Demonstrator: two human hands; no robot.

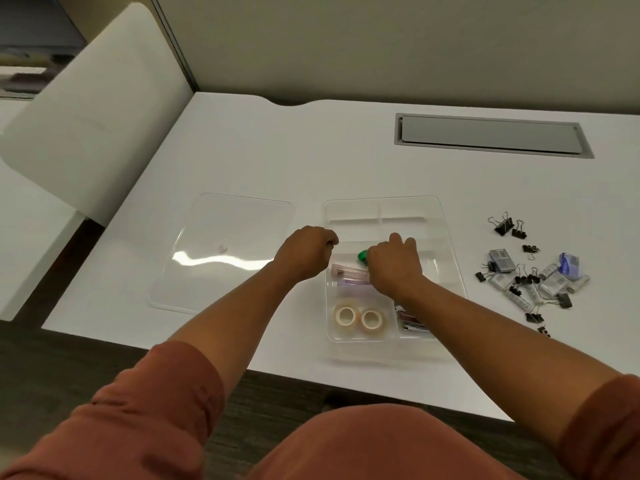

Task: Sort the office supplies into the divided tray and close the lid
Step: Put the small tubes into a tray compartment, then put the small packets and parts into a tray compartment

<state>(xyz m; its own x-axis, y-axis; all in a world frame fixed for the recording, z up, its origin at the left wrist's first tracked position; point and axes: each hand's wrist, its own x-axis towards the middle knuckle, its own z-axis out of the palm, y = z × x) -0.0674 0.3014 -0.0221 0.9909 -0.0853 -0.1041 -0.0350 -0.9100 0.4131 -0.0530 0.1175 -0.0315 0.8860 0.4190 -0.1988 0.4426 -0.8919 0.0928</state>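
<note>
While both hands' [306,251] [394,263] fingers curl, grip unclear: two tape rolls [358,318] in one tray [446,237].

Left grip [306,251] fisted; right grip [394,265] curled downward.

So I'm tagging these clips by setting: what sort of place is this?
Most likely an office workstation. The white desk has a built-in cable hatch, a divider panel stands at its left edge, and binder clips lie loose beside a clear divided tray.
</note>
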